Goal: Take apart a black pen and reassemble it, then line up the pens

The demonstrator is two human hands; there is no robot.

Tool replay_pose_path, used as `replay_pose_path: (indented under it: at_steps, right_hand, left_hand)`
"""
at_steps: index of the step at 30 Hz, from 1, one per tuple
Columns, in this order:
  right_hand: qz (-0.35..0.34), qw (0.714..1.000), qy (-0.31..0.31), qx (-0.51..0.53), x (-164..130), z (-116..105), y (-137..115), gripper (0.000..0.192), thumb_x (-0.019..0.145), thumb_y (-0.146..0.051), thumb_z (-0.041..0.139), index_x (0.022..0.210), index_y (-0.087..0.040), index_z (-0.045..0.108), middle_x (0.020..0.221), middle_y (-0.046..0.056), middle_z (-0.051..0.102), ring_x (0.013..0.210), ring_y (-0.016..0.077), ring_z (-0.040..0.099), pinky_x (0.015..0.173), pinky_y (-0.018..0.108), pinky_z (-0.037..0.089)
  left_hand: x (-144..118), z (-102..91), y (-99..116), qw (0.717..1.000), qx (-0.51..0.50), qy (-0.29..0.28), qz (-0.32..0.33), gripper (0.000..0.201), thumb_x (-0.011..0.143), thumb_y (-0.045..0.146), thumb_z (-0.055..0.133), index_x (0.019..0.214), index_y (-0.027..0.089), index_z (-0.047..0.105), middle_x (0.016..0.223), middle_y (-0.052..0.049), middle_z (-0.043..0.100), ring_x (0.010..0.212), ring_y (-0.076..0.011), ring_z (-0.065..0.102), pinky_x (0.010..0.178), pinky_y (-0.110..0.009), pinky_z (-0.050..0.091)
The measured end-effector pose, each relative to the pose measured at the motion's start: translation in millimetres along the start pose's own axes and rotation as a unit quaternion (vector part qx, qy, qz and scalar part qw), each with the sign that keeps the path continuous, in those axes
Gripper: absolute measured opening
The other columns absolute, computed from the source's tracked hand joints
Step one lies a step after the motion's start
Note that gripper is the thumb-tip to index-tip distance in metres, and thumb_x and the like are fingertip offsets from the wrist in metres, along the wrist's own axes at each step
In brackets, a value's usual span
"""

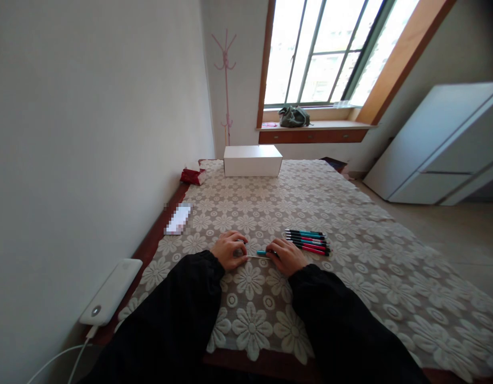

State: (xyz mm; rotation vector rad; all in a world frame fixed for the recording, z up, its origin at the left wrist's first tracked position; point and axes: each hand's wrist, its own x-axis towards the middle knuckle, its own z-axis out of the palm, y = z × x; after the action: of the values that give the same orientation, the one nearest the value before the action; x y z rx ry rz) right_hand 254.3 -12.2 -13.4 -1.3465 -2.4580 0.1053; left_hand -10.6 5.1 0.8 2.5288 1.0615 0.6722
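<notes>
A person's left hand (229,249) and right hand (285,257) pinch a teal pen (261,253) by its ends between closed fingertips, steadying it just left of the lined-up pens (308,241) on the lace tablecloth (350,256).

Teal pen (262,253): lying flat, horizontal on floral lace cloth, thin pale refill or rod sticking out at 9 o'clock end; held between both hands, 3 o'clock end hidden under fingers.
</notes>
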Motion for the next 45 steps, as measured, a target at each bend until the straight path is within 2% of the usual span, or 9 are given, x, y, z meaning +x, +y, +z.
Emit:
replay_pose_path:
  at_steps: [7,19,26,32,37,45]
  right_hand:
    - [0.004,1.0,0.003,-0.002,0,-2,-2,0.016,0.098,-0.029,0.055,0.098,-0.023,0.07,0.1,0.006,0.068,0.096,0.0216,0.06,0.089,0.034,0.045]
    - [0.001,1.0,0.001,0.016,-2,-1,-4,0.024,0.099,-0.035,0.052,0.113,-0.023,0.067,0.11,0.008,0.068,0.104,0.025,0.059,0.094,0.039,0.046]
    - [0.0,1.0,0.01,0.027,-3,3,-3,0.022,0.099,-0.032,0.051,0.107,-0.024,0.07,0.107,0.008,0.069,0.101,0.0248,0.06,0.092,0.039,0.047]
    - [-0.018,0.998,0.046,0.043,-6,9,1,0.021,0.1,-0.029,0.05,0.105,-0.024,0.07,0.102,0.007,0.069,0.097,0.0231,0.061,0.088,0.037,0.048]
    - [-0.036,0.997,0.054,0.048,-7,9,6,0.017,0.1,-0.028,0.052,0.102,-0.025,0.068,0.098,0.006,0.069,0.091,0.0213,0.062,0.08,0.033,0.048]
    - [-0.02,0.996,0.061,0.059,-7,11,6,0.017,0.101,-0.025,0.048,0.102,-0.023,0.065,0.095,0.006,0.069,0.088,0.0215,0.062,0.081,0.034,0.048]
  left_hand:
    - [0,1.7,-2,1.0,0.002,0.007,-0.001,0.004,0.081,0.029,0.075,0.082,0.025,0.074,0.12,-0.005,0.069,0.123,-0.0271,0.056,0.111,-0.046,0.042]
    - [1,4.9,-5,1.0,-0.009,0.007,0.008,0.003,0.082,0.027,0.074,0.083,0.025,0.074,0.119,-0.004,0.07,0.124,-0.0268,0.055,0.111,-0.045,0.042]
    - [1,4.9,-3,1.0,-0.015,0.018,0.009,0.002,0.082,0.025,0.074,0.084,0.024,0.073,0.117,-0.004,0.071,0.123,-0.027,0.055,0.108,-0.046,0.042]
    - [0,6.6,-4,1.0,-0.004,0.015,0.012,0.005,0.083,0.027,0.073,0.084,0.023,0.073,0.119,-0.005,0.071,0.124,-0.0267,0.054,0.11,-0.046,0.039]
    - [-1,9.8,-2,1.0,-0.012,0.026,0.011,0.005,0.083,0.027,0.073,0.085,0.023,0.072,0.119,-0.003,0.071,0.123,-0.0264,0.054,0.11,-0.046,0.038]
    - [0,10.9,0,0.999,-0.016,0.031,0.014,0.005,0.08,0.025,0.073,0.084,0.023,0.071,0.118,-0.002,0.071,0.124,-0.0264,0.054,0.111,-0.045,0.037]
